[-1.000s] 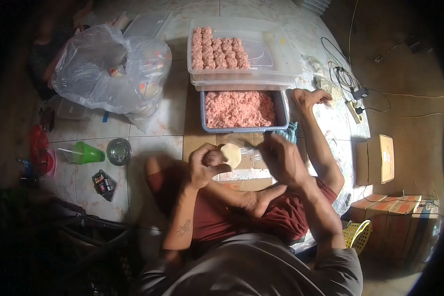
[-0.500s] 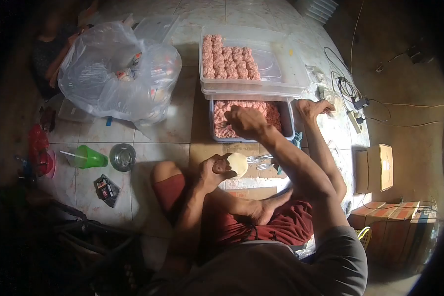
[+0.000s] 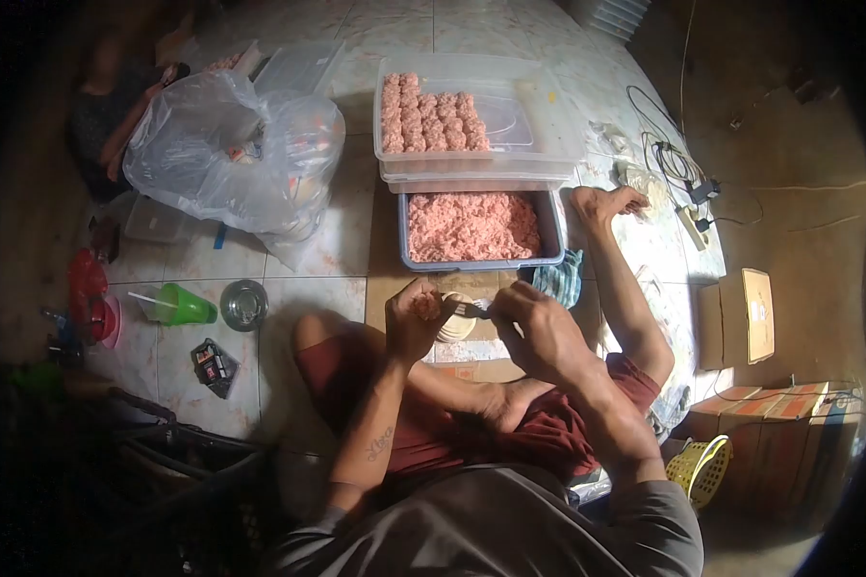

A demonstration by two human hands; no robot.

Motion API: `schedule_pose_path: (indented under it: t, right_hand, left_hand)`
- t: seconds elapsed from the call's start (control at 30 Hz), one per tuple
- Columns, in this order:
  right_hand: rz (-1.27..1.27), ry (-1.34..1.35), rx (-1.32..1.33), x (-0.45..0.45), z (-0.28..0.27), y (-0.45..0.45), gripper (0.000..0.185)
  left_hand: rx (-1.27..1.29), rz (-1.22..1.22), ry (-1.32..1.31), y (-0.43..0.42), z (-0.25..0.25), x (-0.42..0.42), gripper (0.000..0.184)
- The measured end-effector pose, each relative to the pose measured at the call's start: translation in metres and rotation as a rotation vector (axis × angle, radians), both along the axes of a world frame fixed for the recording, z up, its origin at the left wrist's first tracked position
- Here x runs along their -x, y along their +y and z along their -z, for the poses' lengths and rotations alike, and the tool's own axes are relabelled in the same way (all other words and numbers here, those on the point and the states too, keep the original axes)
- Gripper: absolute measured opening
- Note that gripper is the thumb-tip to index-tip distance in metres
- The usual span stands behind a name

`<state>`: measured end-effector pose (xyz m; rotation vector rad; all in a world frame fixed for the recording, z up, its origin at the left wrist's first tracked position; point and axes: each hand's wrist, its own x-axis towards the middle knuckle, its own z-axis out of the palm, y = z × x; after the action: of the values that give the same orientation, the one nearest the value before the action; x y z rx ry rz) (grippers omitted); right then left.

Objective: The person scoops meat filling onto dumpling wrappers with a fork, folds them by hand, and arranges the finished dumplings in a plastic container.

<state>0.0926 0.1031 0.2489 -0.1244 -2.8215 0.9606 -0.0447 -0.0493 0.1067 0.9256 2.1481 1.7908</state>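
Note:
My left hand (image 3: 416, 317) is curled around a small pinkish clump (image 3: 423, 306) that looks like minced meat; its fingers partly hide it. In my right hand (image 3: 534, 327) is a metal fork (image 3: 468, 310), its tines pointing left toward my left hand. A stack of round pale dough wrappers (image 3: 457, 329) lies beneath and between the hands. Beyond them stands a blue-grey tub (image 3: 481, 265) of pink minced meat (image 3: 471, 226). Behind it, a clear plastic box (image 3: 539, 120) holds rows of shaped meat pieces (image 3: 433, 120).
My bare foot (image 3: 601, 204) rests right of the tub, near a checked cloth (image 3: 560, 279). To the left are a big clear plastic bag (image 3: 202, 144), a green cup (image 3: 185, 305) and a glass bowl (image 3: 243, 305). Another person's arm (image 3: 130, 120) shows behind the bag. Cables (image 3: 683, 159) lie right.
My right hand has come back from the meat tub with the fork, down beside my left hand. My left hand has risen slightly and turned, off the wrapper stack.

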Motion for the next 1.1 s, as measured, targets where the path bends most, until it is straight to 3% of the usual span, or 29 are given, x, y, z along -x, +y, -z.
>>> schedule_pose_path:
  t: [0.03, 0.07, 0.17, 0.23, 0.27, 0.37, 0.4, 0.43, 0.47, 0.53, 0.6, 0.63, 0.67, 0.7, 0.77, 0.8, 0.9, 0.93, 0.97, 1.03, 1.1]
  right_hand:
    - [0.123, -0.034, 0.052, -0.006, -0.004, -0.001, 0.017]
    - [0.148, 0.089, 0.053, -0.007, 0.007, -0.004, 0.015]
    - [0.133, 0.039, 0.055, -0.009, 0.038, -0.005, 0.012]
    - [0.204, 0.131, 0.209, -0.019, 0.005, -0.012, 0.012]
    - [0.261, 0.162, 0.239, -0.023, 0.001, -0.012, 0.01]
    - [0.207, 0.063, 0.181, -0.02, 0.022, -0.015, 0.007]
    - [0.216, 0.078, 0.214, -0.02, 0.026, -0.016, 0.005]
    - [0.215, 0.091, 0.207, -0.022, 0.024, -0.013, 0.005]
    - [0.246, 0.145, 0.241, -0.025, 0.014, -0.013, 0.005]
    - [0.335, 0.224, 0.351, -0.034, 0.01, -0.013, 0.006]
    - [0.419, 0.245, 0.405, -0.033, 0.016, -0.013, 0.006]
    - [0.5, 0.266, 0.457, -0.031, 0.021, -0.013, 0.007]
    - [0.472, 0.162, 0.51, -0.031, 0.028, -0.015, 0.006]
    - [0.319, 0.162, 0.423, -0.028, 0.044, -0.017, 0.005]
    - [0.294, 0.11, 0.413, -0.032, 0.049, -0.024, 0.005]
    - [0.308, 0.094, 0.567, -0.033, 0.046, -0.023, 0.006]
    - [0.447, 0.083, 0.471, -0.028, 0.054, -0.023, 0.006]
    - [0.27, 0.157, 0.436, -0.026, 0.063, -0.018, 0.006]
    - [0.27, 0.163, 0.43, -0.027, 0.057, -0.017, 0.006]
    - [0.374, 0.181, 0.412, -0.031, 0.043, -0.019, 0.006]
    - [0.409, 0.224, 0.446, -0.03, 0.041, -0.015, 0.007]
  left_hand:
    - [0.024, -0.012, -0.012, 0.0, -0.003, -0.003, 0.035]
    - [0.031, -0.002, -0.008, 0.003, -0.003, -0.007, 0.035]
    - [0.013, 0.088, -0.069, 0.011, -0.019, -0.011, 0.031]
    - [-0.197, 0.261, -0.131, 0.003, -0.036, -0.009, 0.033]
    - [-0.091, 0.373, -0.204, -0.008, -0.038, 0.0, 0.026]
    - [-0.001, 0.277, -0.054, 0.002, -0.036, -0.009, 0.019]
    - [0.058, 0.198, -0.11, 0.006, -0.044, -0.011, 0.019]
    - [0.051, 0.199, -0.097, 0.01, -0.024, -0.004, 0.019]
    - [-0.161, 0.202, -0.255, 0.015, -0.02, 0.0, 0.021]
    - [-0.05, 0.045, -0.089, 0.006, -0.008, -0.005, 0.027]
    - [-0.143, 0.105, -0.077, 0.006, -0.051, -0.013, 0.028]
    - [-0.239, 0.164, -0.063, 0.009, -0.059, -0.014, 0.029]
    - [-0.307, 0.161, -0.211, 0.013, -0.042, -0.017, 0.028]
    - [-0.305, 0.166, -0.216, 0.012, -0.037, -0.017, 0.028]
    - [0.212, 0.159, -0.034, 0.01, -0.029, -0.01, 0.028]
    - [0.132, 0.116, 0.023, 0.009, -0.025, -0.012, 0.029]
    - [-0.009, 0.086, -0.057, 0.014, -0.021, -0.011, 0.029]
    - [0.215, 0.072, 0.046, 0.011, -0.026, -0.011, 0.027]
    - [0.208, 0.073, 0.051, 0.012, -0.032, -0.011, 0.027]
    - [0.006, 0.175, -0.072, 0.01, -0.037, -0.012, 0.026]
    - [-0.025, 0.275, -0.049, 0.001, -0.032, -0.001, 0.029]
